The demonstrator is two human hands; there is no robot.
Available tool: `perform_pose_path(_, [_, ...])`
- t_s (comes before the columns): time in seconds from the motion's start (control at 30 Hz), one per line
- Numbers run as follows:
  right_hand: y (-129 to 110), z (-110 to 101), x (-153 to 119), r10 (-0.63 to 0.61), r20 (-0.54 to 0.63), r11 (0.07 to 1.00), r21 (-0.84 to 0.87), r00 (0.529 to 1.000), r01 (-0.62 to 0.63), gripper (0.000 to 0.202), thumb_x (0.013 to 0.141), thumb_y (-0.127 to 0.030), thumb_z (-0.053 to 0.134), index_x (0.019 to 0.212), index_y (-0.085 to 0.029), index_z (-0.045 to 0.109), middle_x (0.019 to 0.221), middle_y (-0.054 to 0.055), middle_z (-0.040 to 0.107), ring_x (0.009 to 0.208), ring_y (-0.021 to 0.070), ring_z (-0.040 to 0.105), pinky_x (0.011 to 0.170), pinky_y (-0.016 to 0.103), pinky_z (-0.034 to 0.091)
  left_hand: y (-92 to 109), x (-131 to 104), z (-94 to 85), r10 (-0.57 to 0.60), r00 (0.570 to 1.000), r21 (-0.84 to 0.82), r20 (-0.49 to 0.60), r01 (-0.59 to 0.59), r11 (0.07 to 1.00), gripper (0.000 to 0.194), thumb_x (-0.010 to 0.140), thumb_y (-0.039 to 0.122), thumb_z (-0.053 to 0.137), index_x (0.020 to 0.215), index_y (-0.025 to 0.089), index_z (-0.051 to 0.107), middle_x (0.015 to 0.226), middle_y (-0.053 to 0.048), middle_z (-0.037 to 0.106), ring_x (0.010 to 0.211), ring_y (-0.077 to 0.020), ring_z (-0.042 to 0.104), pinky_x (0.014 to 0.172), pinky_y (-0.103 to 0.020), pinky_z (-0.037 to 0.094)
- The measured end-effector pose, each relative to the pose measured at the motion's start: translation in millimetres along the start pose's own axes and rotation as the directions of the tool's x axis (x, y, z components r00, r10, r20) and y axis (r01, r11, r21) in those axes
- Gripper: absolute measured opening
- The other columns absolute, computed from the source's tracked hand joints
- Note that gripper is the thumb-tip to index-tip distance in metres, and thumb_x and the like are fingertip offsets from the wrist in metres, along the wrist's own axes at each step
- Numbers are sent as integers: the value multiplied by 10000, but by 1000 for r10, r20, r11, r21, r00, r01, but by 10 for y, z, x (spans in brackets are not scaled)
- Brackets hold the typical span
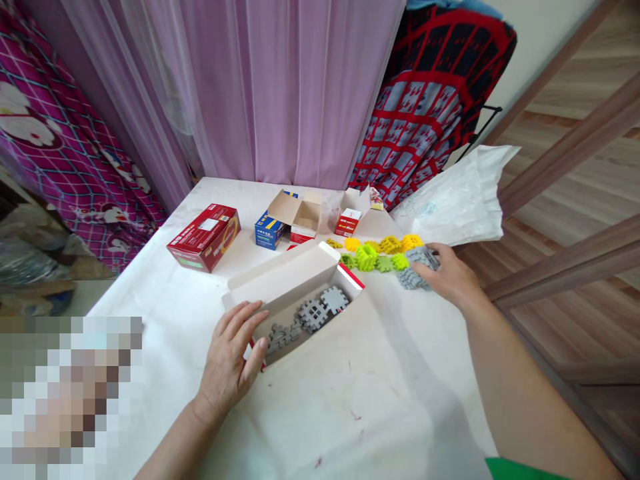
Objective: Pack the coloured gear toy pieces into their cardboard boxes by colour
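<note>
Fingers (pixel 239 319) of left hand (pixel 225 360) slightly apart, laid over the near-left end of the open box (pixel 260 280), thumb at its side; right hand's (pixel 453 277) thumb and fingers curled round the pile of gray pieces (pixel 416 268) on the white-covered table (pixel 350 407), grip on single pieces can't tell. More gray toothed pieces (pixel 314 315) lie inside the box, between the hands; green pieces (pixel 367 258) and yellow pieces (pixel 390 244) sit in rows just left of the gray pile. Behind: closed red box (pixel 204 239), blue box (pixel 270 230), small opened cartons (pixel 306 219), white bag (pixel 453 200) at right.
</note>
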State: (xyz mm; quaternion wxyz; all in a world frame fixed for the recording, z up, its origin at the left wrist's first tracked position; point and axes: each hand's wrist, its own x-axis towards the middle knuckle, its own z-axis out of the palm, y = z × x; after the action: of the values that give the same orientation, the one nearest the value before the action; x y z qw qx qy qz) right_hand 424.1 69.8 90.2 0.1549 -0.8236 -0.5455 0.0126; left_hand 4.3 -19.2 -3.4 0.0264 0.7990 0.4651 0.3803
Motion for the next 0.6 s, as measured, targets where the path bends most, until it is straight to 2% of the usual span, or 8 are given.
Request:
perform_pose_path(0.1, [-492, -5, -313, -234, 89, 947, 245, 968, 207, 611, 759, -458, 635, 1309, -231, 496, 1143, 104, 672, 944, 257, 646, 795, 353, 492, 20, -14, 15, -26, 1000, -4, -4, 25, 1000, 463, 954, 299, 454, 1404, 199, 403, 1335, -116, 565, 1264, -261, 482, 1068, -457, 408])
perform_pose_path(0.17, [-846, 46, -559, -412, 192, 871, 368, 891, 324, 576, 760, -409, 652, 1292, -244, 507, 1111, 80, 680, 950, 238, 639, 814, 336, 483, 33, -23, 19, -45, 999, 0, -14, 45, 999, 511, 961, 319, 445, 1447, 199, 342, 1344, -128, 553, 1262, -265, 484, 1067, -461, 406])
perform_pose_path(0.23, [-1160, 122, -788, -535, 282, 806, 453, 796, 382, 557, 753, -362, 665, 1278, -252, 516, 1093, 59, 683, 934, 223, 638, 809, 324, 478, 41, -31, 22, -70, 997, -6, -29, 69, 998, 543, 962, 341, 446, 1468, 204, 304, 1350, -135, 545, 1258, -269, 488, 1056, -461, 415])
perform_pose_path(0.33, [-1498, 235, -1041, -596, 397, 783, 479, 698, 397, 546, 753, -336, 669, 1271, -253, 520, 1100, 47, 686, 942, 214, 638, 807, 305, 466, 45, -40, 30, -79, 996, -22, -44, 78, 997, 573, 960, 361, 461, 1480, 209, 273, 1344, -140, 551, 1253, -269, 494, 1039, -455, 430])
perform_pose_path(0.43, [-1685, 299, -1179, -580, 482, 813, 401, 657, 423, 574, 748, -340, 670, 1291, -243, 511, 1121, 63, 688, 993, 238, 637, 817, 302, 450, 46, -49, 38, -71, 996, -28, -53, 69, 997, 587, 959, 358, 473, 1486, 212, 260, 1353, -143, 548, 1259, -267, 495, 1045, -460, 425])
perform_pose_path(0.5, [-1752, 319, -1225, -584, 532, 811, 347, 613, 471, 588, 740, -336, 671, 1298, -240, 511, 1123, 70, 693, 1008, 252, 639, 812, 301, 444, 46, -55, 42, -75, 996, -33, -57, 73, 997, 597, 960, 354, 471, 1495, 219, 244, 1366, -143, 544, 1270, -270, 493, 1054, -469, 418])
perform_pose_path(0.53, [-1773, 327, -1237, -599, 556, 796, 335, 576, 504, 593, 737, -328, 671, 1301, -237, 510, 1127, 73, 695, 1009, 257, 643, 807, 302, 443, 46, -58, 44, -80, 995, -35, -56, 78, 996, 598, 961, 356, 466, 1498, 223, 238, 1369, -142, 543, 1274, -272, 493, 1056, -474, 417])
perform_pose_path(0.6, [-1803, 351, -1238, -660, 588, 730, 356, 467, 583, 611, 736, -308, 672, 1316, -223, 498, 1163, 85, 688, 1027, 262, 644, 814, 308, 447, 46, -64, 48, -90, 995, -39, -49, 88, 995, 592, 963, 363, 454, 1498, 229, 238, 1366, -142, 546, 1275, -277, 496, 1054, -483, 419])
